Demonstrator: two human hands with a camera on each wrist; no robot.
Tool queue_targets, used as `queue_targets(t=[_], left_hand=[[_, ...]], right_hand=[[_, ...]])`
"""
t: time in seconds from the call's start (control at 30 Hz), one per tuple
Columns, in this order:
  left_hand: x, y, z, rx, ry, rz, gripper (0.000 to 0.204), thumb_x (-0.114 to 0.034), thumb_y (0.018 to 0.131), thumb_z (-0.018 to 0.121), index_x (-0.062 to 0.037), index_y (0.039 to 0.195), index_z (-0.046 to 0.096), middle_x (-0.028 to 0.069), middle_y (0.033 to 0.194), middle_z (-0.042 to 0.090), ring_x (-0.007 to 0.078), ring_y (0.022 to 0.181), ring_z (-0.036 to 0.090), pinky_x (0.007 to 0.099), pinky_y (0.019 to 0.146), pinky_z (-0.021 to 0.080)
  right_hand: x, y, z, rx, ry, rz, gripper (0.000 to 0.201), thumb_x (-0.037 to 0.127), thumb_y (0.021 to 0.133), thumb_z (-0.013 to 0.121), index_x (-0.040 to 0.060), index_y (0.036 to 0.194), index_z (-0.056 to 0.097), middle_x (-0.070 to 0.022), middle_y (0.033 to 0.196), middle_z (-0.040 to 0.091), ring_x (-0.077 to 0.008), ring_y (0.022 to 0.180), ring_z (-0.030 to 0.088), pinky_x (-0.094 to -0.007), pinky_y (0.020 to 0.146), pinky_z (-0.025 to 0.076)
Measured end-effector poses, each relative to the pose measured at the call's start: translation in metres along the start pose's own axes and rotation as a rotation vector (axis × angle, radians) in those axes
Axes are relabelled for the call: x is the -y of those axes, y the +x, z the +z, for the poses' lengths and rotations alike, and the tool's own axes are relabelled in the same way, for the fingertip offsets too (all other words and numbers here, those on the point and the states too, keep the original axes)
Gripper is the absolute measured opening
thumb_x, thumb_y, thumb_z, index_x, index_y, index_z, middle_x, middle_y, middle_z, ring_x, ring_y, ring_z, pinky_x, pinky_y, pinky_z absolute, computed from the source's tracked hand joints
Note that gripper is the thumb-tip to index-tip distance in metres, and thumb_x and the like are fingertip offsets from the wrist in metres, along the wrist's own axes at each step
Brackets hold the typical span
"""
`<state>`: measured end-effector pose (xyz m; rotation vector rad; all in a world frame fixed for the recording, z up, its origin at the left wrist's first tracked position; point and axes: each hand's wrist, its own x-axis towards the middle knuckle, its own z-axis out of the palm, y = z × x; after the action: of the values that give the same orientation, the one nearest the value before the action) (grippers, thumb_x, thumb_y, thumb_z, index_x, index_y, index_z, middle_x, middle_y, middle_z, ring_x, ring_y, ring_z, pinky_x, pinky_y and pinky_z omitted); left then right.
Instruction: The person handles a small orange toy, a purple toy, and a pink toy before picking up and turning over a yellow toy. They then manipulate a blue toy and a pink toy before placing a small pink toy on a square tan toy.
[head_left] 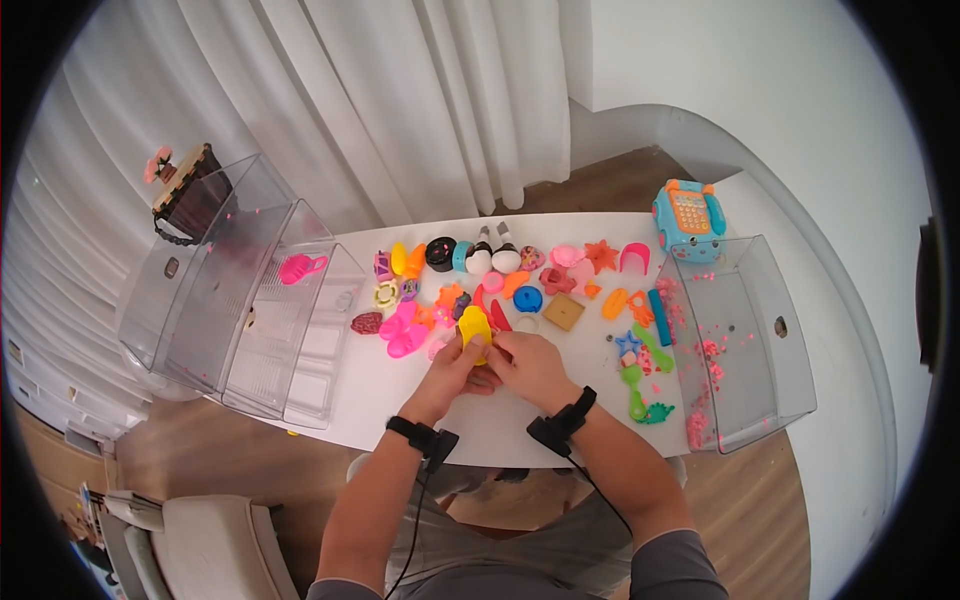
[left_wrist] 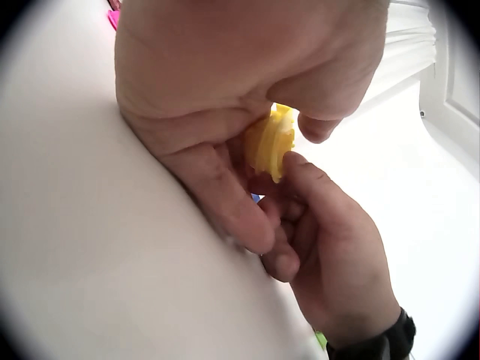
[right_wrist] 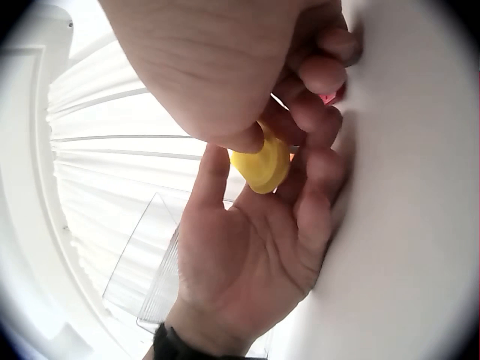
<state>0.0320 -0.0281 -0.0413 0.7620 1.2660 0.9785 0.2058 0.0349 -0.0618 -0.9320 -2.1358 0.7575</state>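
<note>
A yellow plastic toy point(head_left: 475, 328), long with a rounded end, is held between both hands over the table's near middle. My left hand point(head_left: 452, 372) grips its lower left side, the fingers curled beneath. From the right, my right hand point(head_left: 532, 368) pinches the lower end with thumb and fingers. In the left wrist view the ridged edge of the yellow toy point(left_wrist: 271, 146) shows between the hands. Its smooth rounded end point(right_wrist: 262, 166) lies at the thumbs in the right wrist view. The fingers hide much of the toy. Pink toy slippers point(head_left: 405, 332) lie just left of the hands.
Many small toys spread behind the hands, including a blue round piece point(head_left: 528, 298) and a tan square point(head_left: 564, 311). Clear bins stand left point(head_left: 255, 330) and right point(head_left: 745, 350); the left holds a pink piece point(head_left: 300, 267). A toy telephone point(head_left: 690, 222) stands back right.
</note>
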Motion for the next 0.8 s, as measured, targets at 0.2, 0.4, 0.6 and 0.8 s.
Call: queue_targets(t=[0.2, 0.4, 0.6, 0.8], left_hand=[[-0.001, 0.004, 0.006, -0.048, 0.147, 0.022, 0.056, -0.058, 0.11, 0.044, -0.0084, 0.132, 0.057, 0.0091, 0.108, 0.071, 0.0187, 0.081, 0.074, 0.0335, 0.071, 0.064], [-0.003, 0.003, 0.005, -0.019, 0.18, 0.044, 0.058, -0.059, 0.11, 0.039, -0.0081, 0.133, 0.054, 0.0083, 0.099, 0.067, 0.0177, 0.077, 0.072, 0.0327, 0.067, 0.063], [0.0, 0.001, 0.005, -0.041, 0.138, 0.071, 0.059, -0.058, 0.111, 0.04, -0.0059, 0.136, 0.053, 0.0087, 0.102, 0.066, 0.0175, 0.073, 0.071, 0.0322, 0.065, 0.063], [0.004, 0.003, 0.0, -0.086, 0.051, 0.043, 0.056, -0.056, 0.111, 0.04, -0.0057, 0.127, 0.059, 0.0067, 0.097, 0.064, 0.0154, 0.074, 0.069, 0.0326, 0.065, 0.063]], right_hand=[[-0.004, 0.001, 0.001, -0.024, 0.144, 0.063, 0.03, 0.034, 0.101, 0.061, 0.0048, 0.098, 0.067, -0.0167, 0.083, 0.07, -0.038, 0.075, 0.068, -0.0475, 0.065, 0.052], [-0.015, 0.002, 0.005, 0.04, 0.649, 0.202, 0.033, 0.031, 0.102, 0.064, -0.0013, 0.105, 0.067, -0.0143, 0.082, 0.071, -0.026, 0.071, 0.07, -0.0368, 0.065, 0.052], [-0.007, 0.005, -0.009, 0.124, 0.398, 0.192, 0.03, 0.026, 0.101, 0.071, -0.0036, 0.105, 0.066, -0.0073, 0.088, 0.071, -0.0112, 0.077, 0.065, -0.0284, 0.07, 0.053], [-0.019, 0.006, -0.001, -0.19, 0.213, 0.136, 0.026, 0.025, 0.098, 0.07, -0.0011, 0.099, 0.067, -0.0125, 0.077, 0.07, -0.0218, 0.068, 0.067, -0.0355, 0.062, 0.051]])
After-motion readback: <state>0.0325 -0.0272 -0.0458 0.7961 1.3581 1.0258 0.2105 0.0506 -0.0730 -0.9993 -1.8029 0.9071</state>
